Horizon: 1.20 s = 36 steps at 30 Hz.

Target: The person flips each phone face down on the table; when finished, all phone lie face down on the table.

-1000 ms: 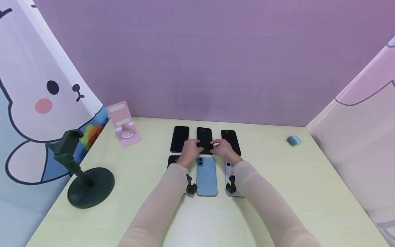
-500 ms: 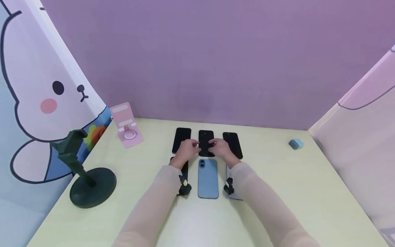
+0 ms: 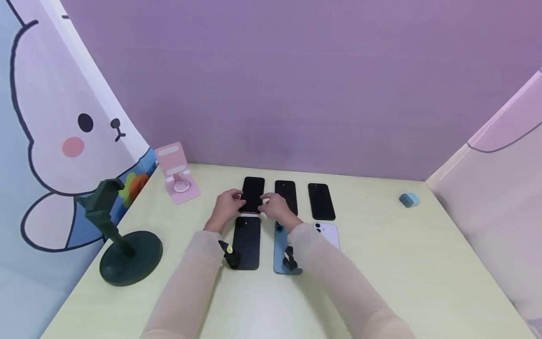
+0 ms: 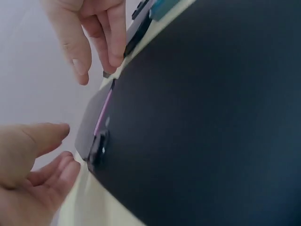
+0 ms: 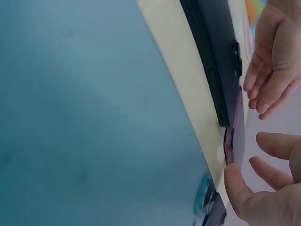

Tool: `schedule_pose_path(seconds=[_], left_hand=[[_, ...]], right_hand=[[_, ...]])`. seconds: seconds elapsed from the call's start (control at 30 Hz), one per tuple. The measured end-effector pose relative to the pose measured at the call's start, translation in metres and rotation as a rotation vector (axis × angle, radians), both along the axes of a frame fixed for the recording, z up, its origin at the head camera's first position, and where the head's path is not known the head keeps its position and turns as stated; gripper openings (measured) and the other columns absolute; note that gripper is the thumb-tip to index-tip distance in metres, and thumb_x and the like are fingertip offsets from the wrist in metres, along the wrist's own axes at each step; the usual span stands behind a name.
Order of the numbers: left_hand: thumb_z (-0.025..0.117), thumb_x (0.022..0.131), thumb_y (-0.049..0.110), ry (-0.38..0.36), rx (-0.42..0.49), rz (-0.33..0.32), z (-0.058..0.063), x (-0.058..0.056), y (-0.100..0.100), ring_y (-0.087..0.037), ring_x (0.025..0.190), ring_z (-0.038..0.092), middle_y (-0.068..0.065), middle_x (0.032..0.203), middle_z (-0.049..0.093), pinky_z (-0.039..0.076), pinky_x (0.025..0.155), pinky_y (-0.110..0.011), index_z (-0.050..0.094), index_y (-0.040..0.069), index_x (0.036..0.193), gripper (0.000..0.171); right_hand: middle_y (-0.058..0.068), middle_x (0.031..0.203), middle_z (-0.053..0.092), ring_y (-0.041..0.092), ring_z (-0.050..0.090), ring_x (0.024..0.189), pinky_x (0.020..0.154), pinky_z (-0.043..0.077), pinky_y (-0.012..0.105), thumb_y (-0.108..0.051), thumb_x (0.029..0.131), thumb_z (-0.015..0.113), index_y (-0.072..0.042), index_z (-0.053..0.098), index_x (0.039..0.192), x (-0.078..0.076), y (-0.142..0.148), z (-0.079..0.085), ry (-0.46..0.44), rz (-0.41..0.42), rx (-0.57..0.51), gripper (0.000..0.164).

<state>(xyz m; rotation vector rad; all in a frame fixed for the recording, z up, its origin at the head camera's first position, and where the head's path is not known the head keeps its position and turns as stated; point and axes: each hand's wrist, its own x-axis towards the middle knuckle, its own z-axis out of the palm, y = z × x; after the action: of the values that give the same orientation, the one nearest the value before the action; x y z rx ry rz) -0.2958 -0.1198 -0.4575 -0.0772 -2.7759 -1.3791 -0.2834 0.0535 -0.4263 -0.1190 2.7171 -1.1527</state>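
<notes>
Six-phone grid aside, the one nearest both hands is the back-left black phone point(image 3: 252, 195), lying flat with its dark screen up. My left hand point(image 3: 228, 206) is at its left side, fingers relaxed and thumb apart from them. On its right side is my right hand point(image 3: 276, 207), fingertips right at the edge. Both wrist views show the fingers loosely bent around that phone's sides, not curled round it. Below it lies a black phone point(image 3: 246, 243), back up, under my left wrist. A blue phone point(image 3: 280, 245) is partly hidden by my right wrist.
A black phone point(image 3: 286, 197) lies back middle, another black phone point(image 3: 321, 201) back right, and a lilac phone point(image 3: 329, 233) shows beside my right sleeve. At left stand a pink phone stand point(image 3: 178, 174) and a dark green stand point(image 3: 131, 257). A small blue block point(image 3: 409, 200) sits far right.
Both hands have moved left, from the back middle phone to the back left one. The front left black phone has come into view, while my right forearm now covers part of the blue phone.
</notes>
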Motion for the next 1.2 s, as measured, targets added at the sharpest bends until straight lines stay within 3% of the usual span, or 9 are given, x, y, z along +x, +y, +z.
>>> schedule_pose_path(seconds=[0.27, 0.43, 0.63, 0.73, 0.93, 1.2], left_hand=[[0.071, 0.086, 0.012, -0.041, -0.028, -0.019, -0.008, -0.003, -0.010, -0.029, 0.095, 0.064, -0.018, 0.103, 0.068, 0.051, 0.082, -0.039, 0.065, -0.002, 0.119, 0.036], [0.069, 0.088, 0.007, -0.069, -0.009, -0.021, -0.010, -0.004, -0.010, -0.031, 0.103, 0.063, -0.019, 0.109, 0.068, 0.048, 0.091, -0.041, 0.065, -0.004, 0.120, 0.034], [0.068, 0.089, 0.004, -0.023, -0.035, -0.025, -0.012, -0.002, -0.011, -0.030, 0.100, 0.065, -0.018, 0.108, 0.069, 0.049, 0.088, -0.039, 0.067, -0.005, 0.116, 0.029], [0.069, 0.088, 0.004, -0.016, -0.026, -0.025, -0.012, -0.001, -0.011, -0.030, 0.099, 0.065, -0.018, 0.107, 0.070, 0.049, 0.088, -0.039, 0.068, -0.005, 0.115, 0.029], [0.069, 0.087, 0.003, -0.009, -0.014, -0.027, -0.013, -0.001, -0.012, -0.031, 0.098, 0.065, -0.019, 0.106, 0.070, 0.050, 0.087, -0.040, 0.067, -0.006, 0.115, 0.030], [0.069, 0.088, 0.006, -0.028, -0.052, -0.040, -0.009, -0.003, -0.010, -0.031, 0.099, 0.065, -0.019, 0.103, 0.070, 0.049, 0.089, -0.040, 0.067, -0.007, 0.116, 0.030]], right_hand=[[0.013, 0.102, 0.066, 0.022, 0.063, 0.086, 0.073, 0.052, 0.032, -0.007, 0.090, 0.069, -0.005, 0.061, 0.130, -0.002, -0.008, -0.005, -0.049, -0.059, -0.106, 0.041], [0.016, 0.116, 0.063, 0.024, 0.064, 0.093, 0.078, 0.053, 0.034, -0.004, 0.089, 0.068, -0.004, 0.063, 0.128, -0.004, -0.010, -0.008, -0.062, -0.120, -0.162, 0.039], [0.017, 0.128, 0.059, 0.029, 0.057, 0.108, 0.086, 0.050, 0.037, -0.003, 0.086, 0.069, -0.004, 0.068, 0.121, -0.005, -0.016, -0.011, -0.010, -0.156, -0.084, 0.034], [0.016, 0.126, 0.061, 0.028, 0.058, 0.106, 0.084, 0.050, 0.036, -0.003, 0.086, 0.070, -0.006, 0.069, 0.119, -0.006, -0.019, -0.012, 0.003, -0.156, -0.050, 0.033], [0.016, 0.130, 0.059, 0.027, 0.057, 0.097, 0.078, 0.049, 0.033, -0.004, 0.085, 0.070, -0.007, 0.070, 0.118, -0.008, -0.017, -0.013, 0.000, -0.162, -0.083, 0.033], [0.014, 0.110, 0.067, 0.021, 0.061, 0.084, 0.074, 0.050, 0.031, -0.001, 0.083, 0.071, -0.005, 0.071, 0.117, -0.010, -0.011, -0.009, -0.020, -0.166, -0.222, 0.034]])
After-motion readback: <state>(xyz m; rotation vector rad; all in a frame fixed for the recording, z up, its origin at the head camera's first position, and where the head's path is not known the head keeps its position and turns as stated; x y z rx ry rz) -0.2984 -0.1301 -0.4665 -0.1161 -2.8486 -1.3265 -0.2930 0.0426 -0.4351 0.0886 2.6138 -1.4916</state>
